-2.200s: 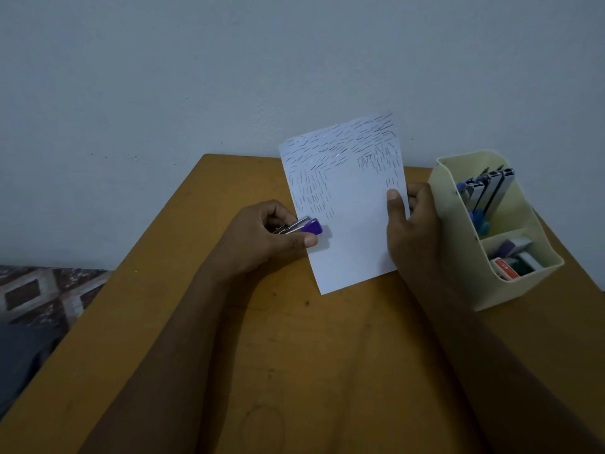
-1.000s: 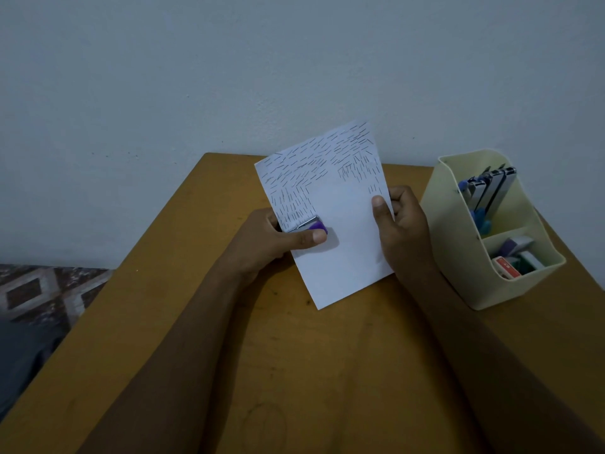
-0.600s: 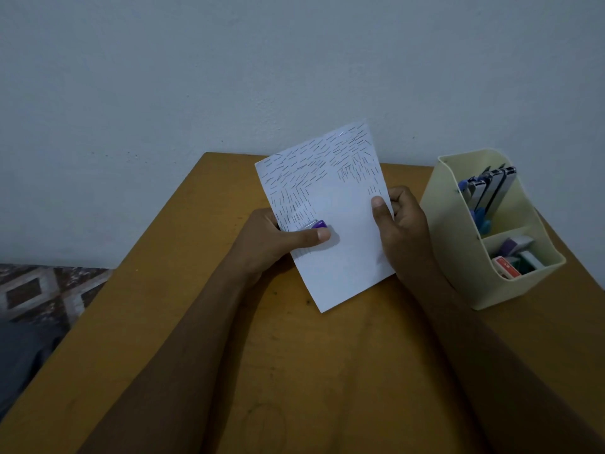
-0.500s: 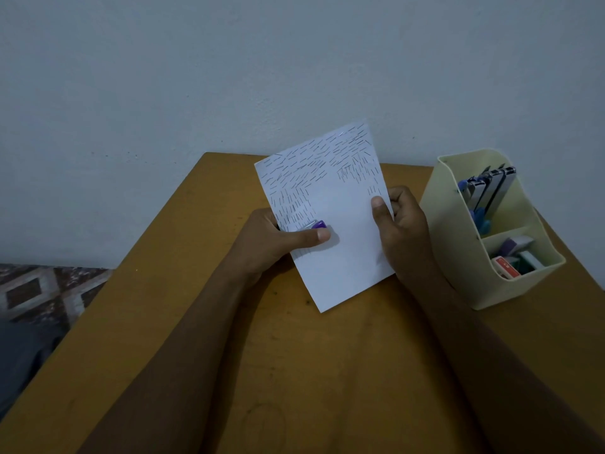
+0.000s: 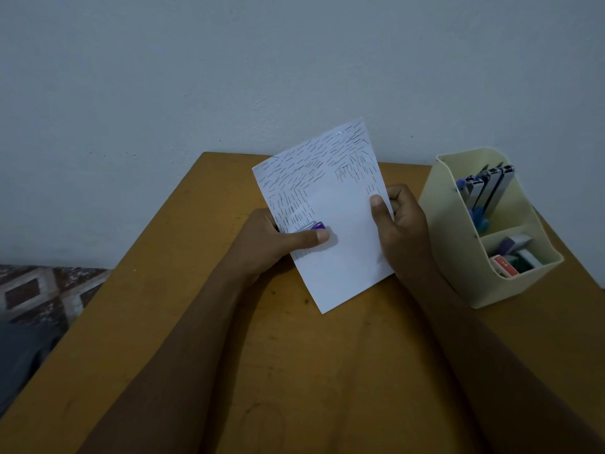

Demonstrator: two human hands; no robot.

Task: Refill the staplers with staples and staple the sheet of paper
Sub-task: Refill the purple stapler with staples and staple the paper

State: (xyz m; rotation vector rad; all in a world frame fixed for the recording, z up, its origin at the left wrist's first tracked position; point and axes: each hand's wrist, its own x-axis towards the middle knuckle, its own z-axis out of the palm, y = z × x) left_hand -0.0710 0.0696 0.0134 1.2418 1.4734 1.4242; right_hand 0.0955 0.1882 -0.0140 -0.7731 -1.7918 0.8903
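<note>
A white sheet of paper (image 5: 340, 237), tilted and covered with many staples along its top and left side, is held above the wooden table (image 5: 294, 371). My right hand (image 5: 402, 224) pinches its right edge, thumb on the front. My left hand (image 5: 278, 244) grips a small purple stapler (image 5: 312, 226) clamped over the sheet's left edge, thumb pressing on top. Most of the stapler is hidden by the paper and my fingers.
A cream desk organiser (image 5: 484, 257) stands at the right. Its back compartment holds several more staplers (image 5: 484, 194); its front one holds small staple boxes (image 5: 510, 260). A pale wall runs behind the table; patterned floor shows at the left.
Since 2.2 s ago the paper swung left and tilted, and the stapler slid further onto its left edge. Over the last half second nothing has visibly moved.
</note>
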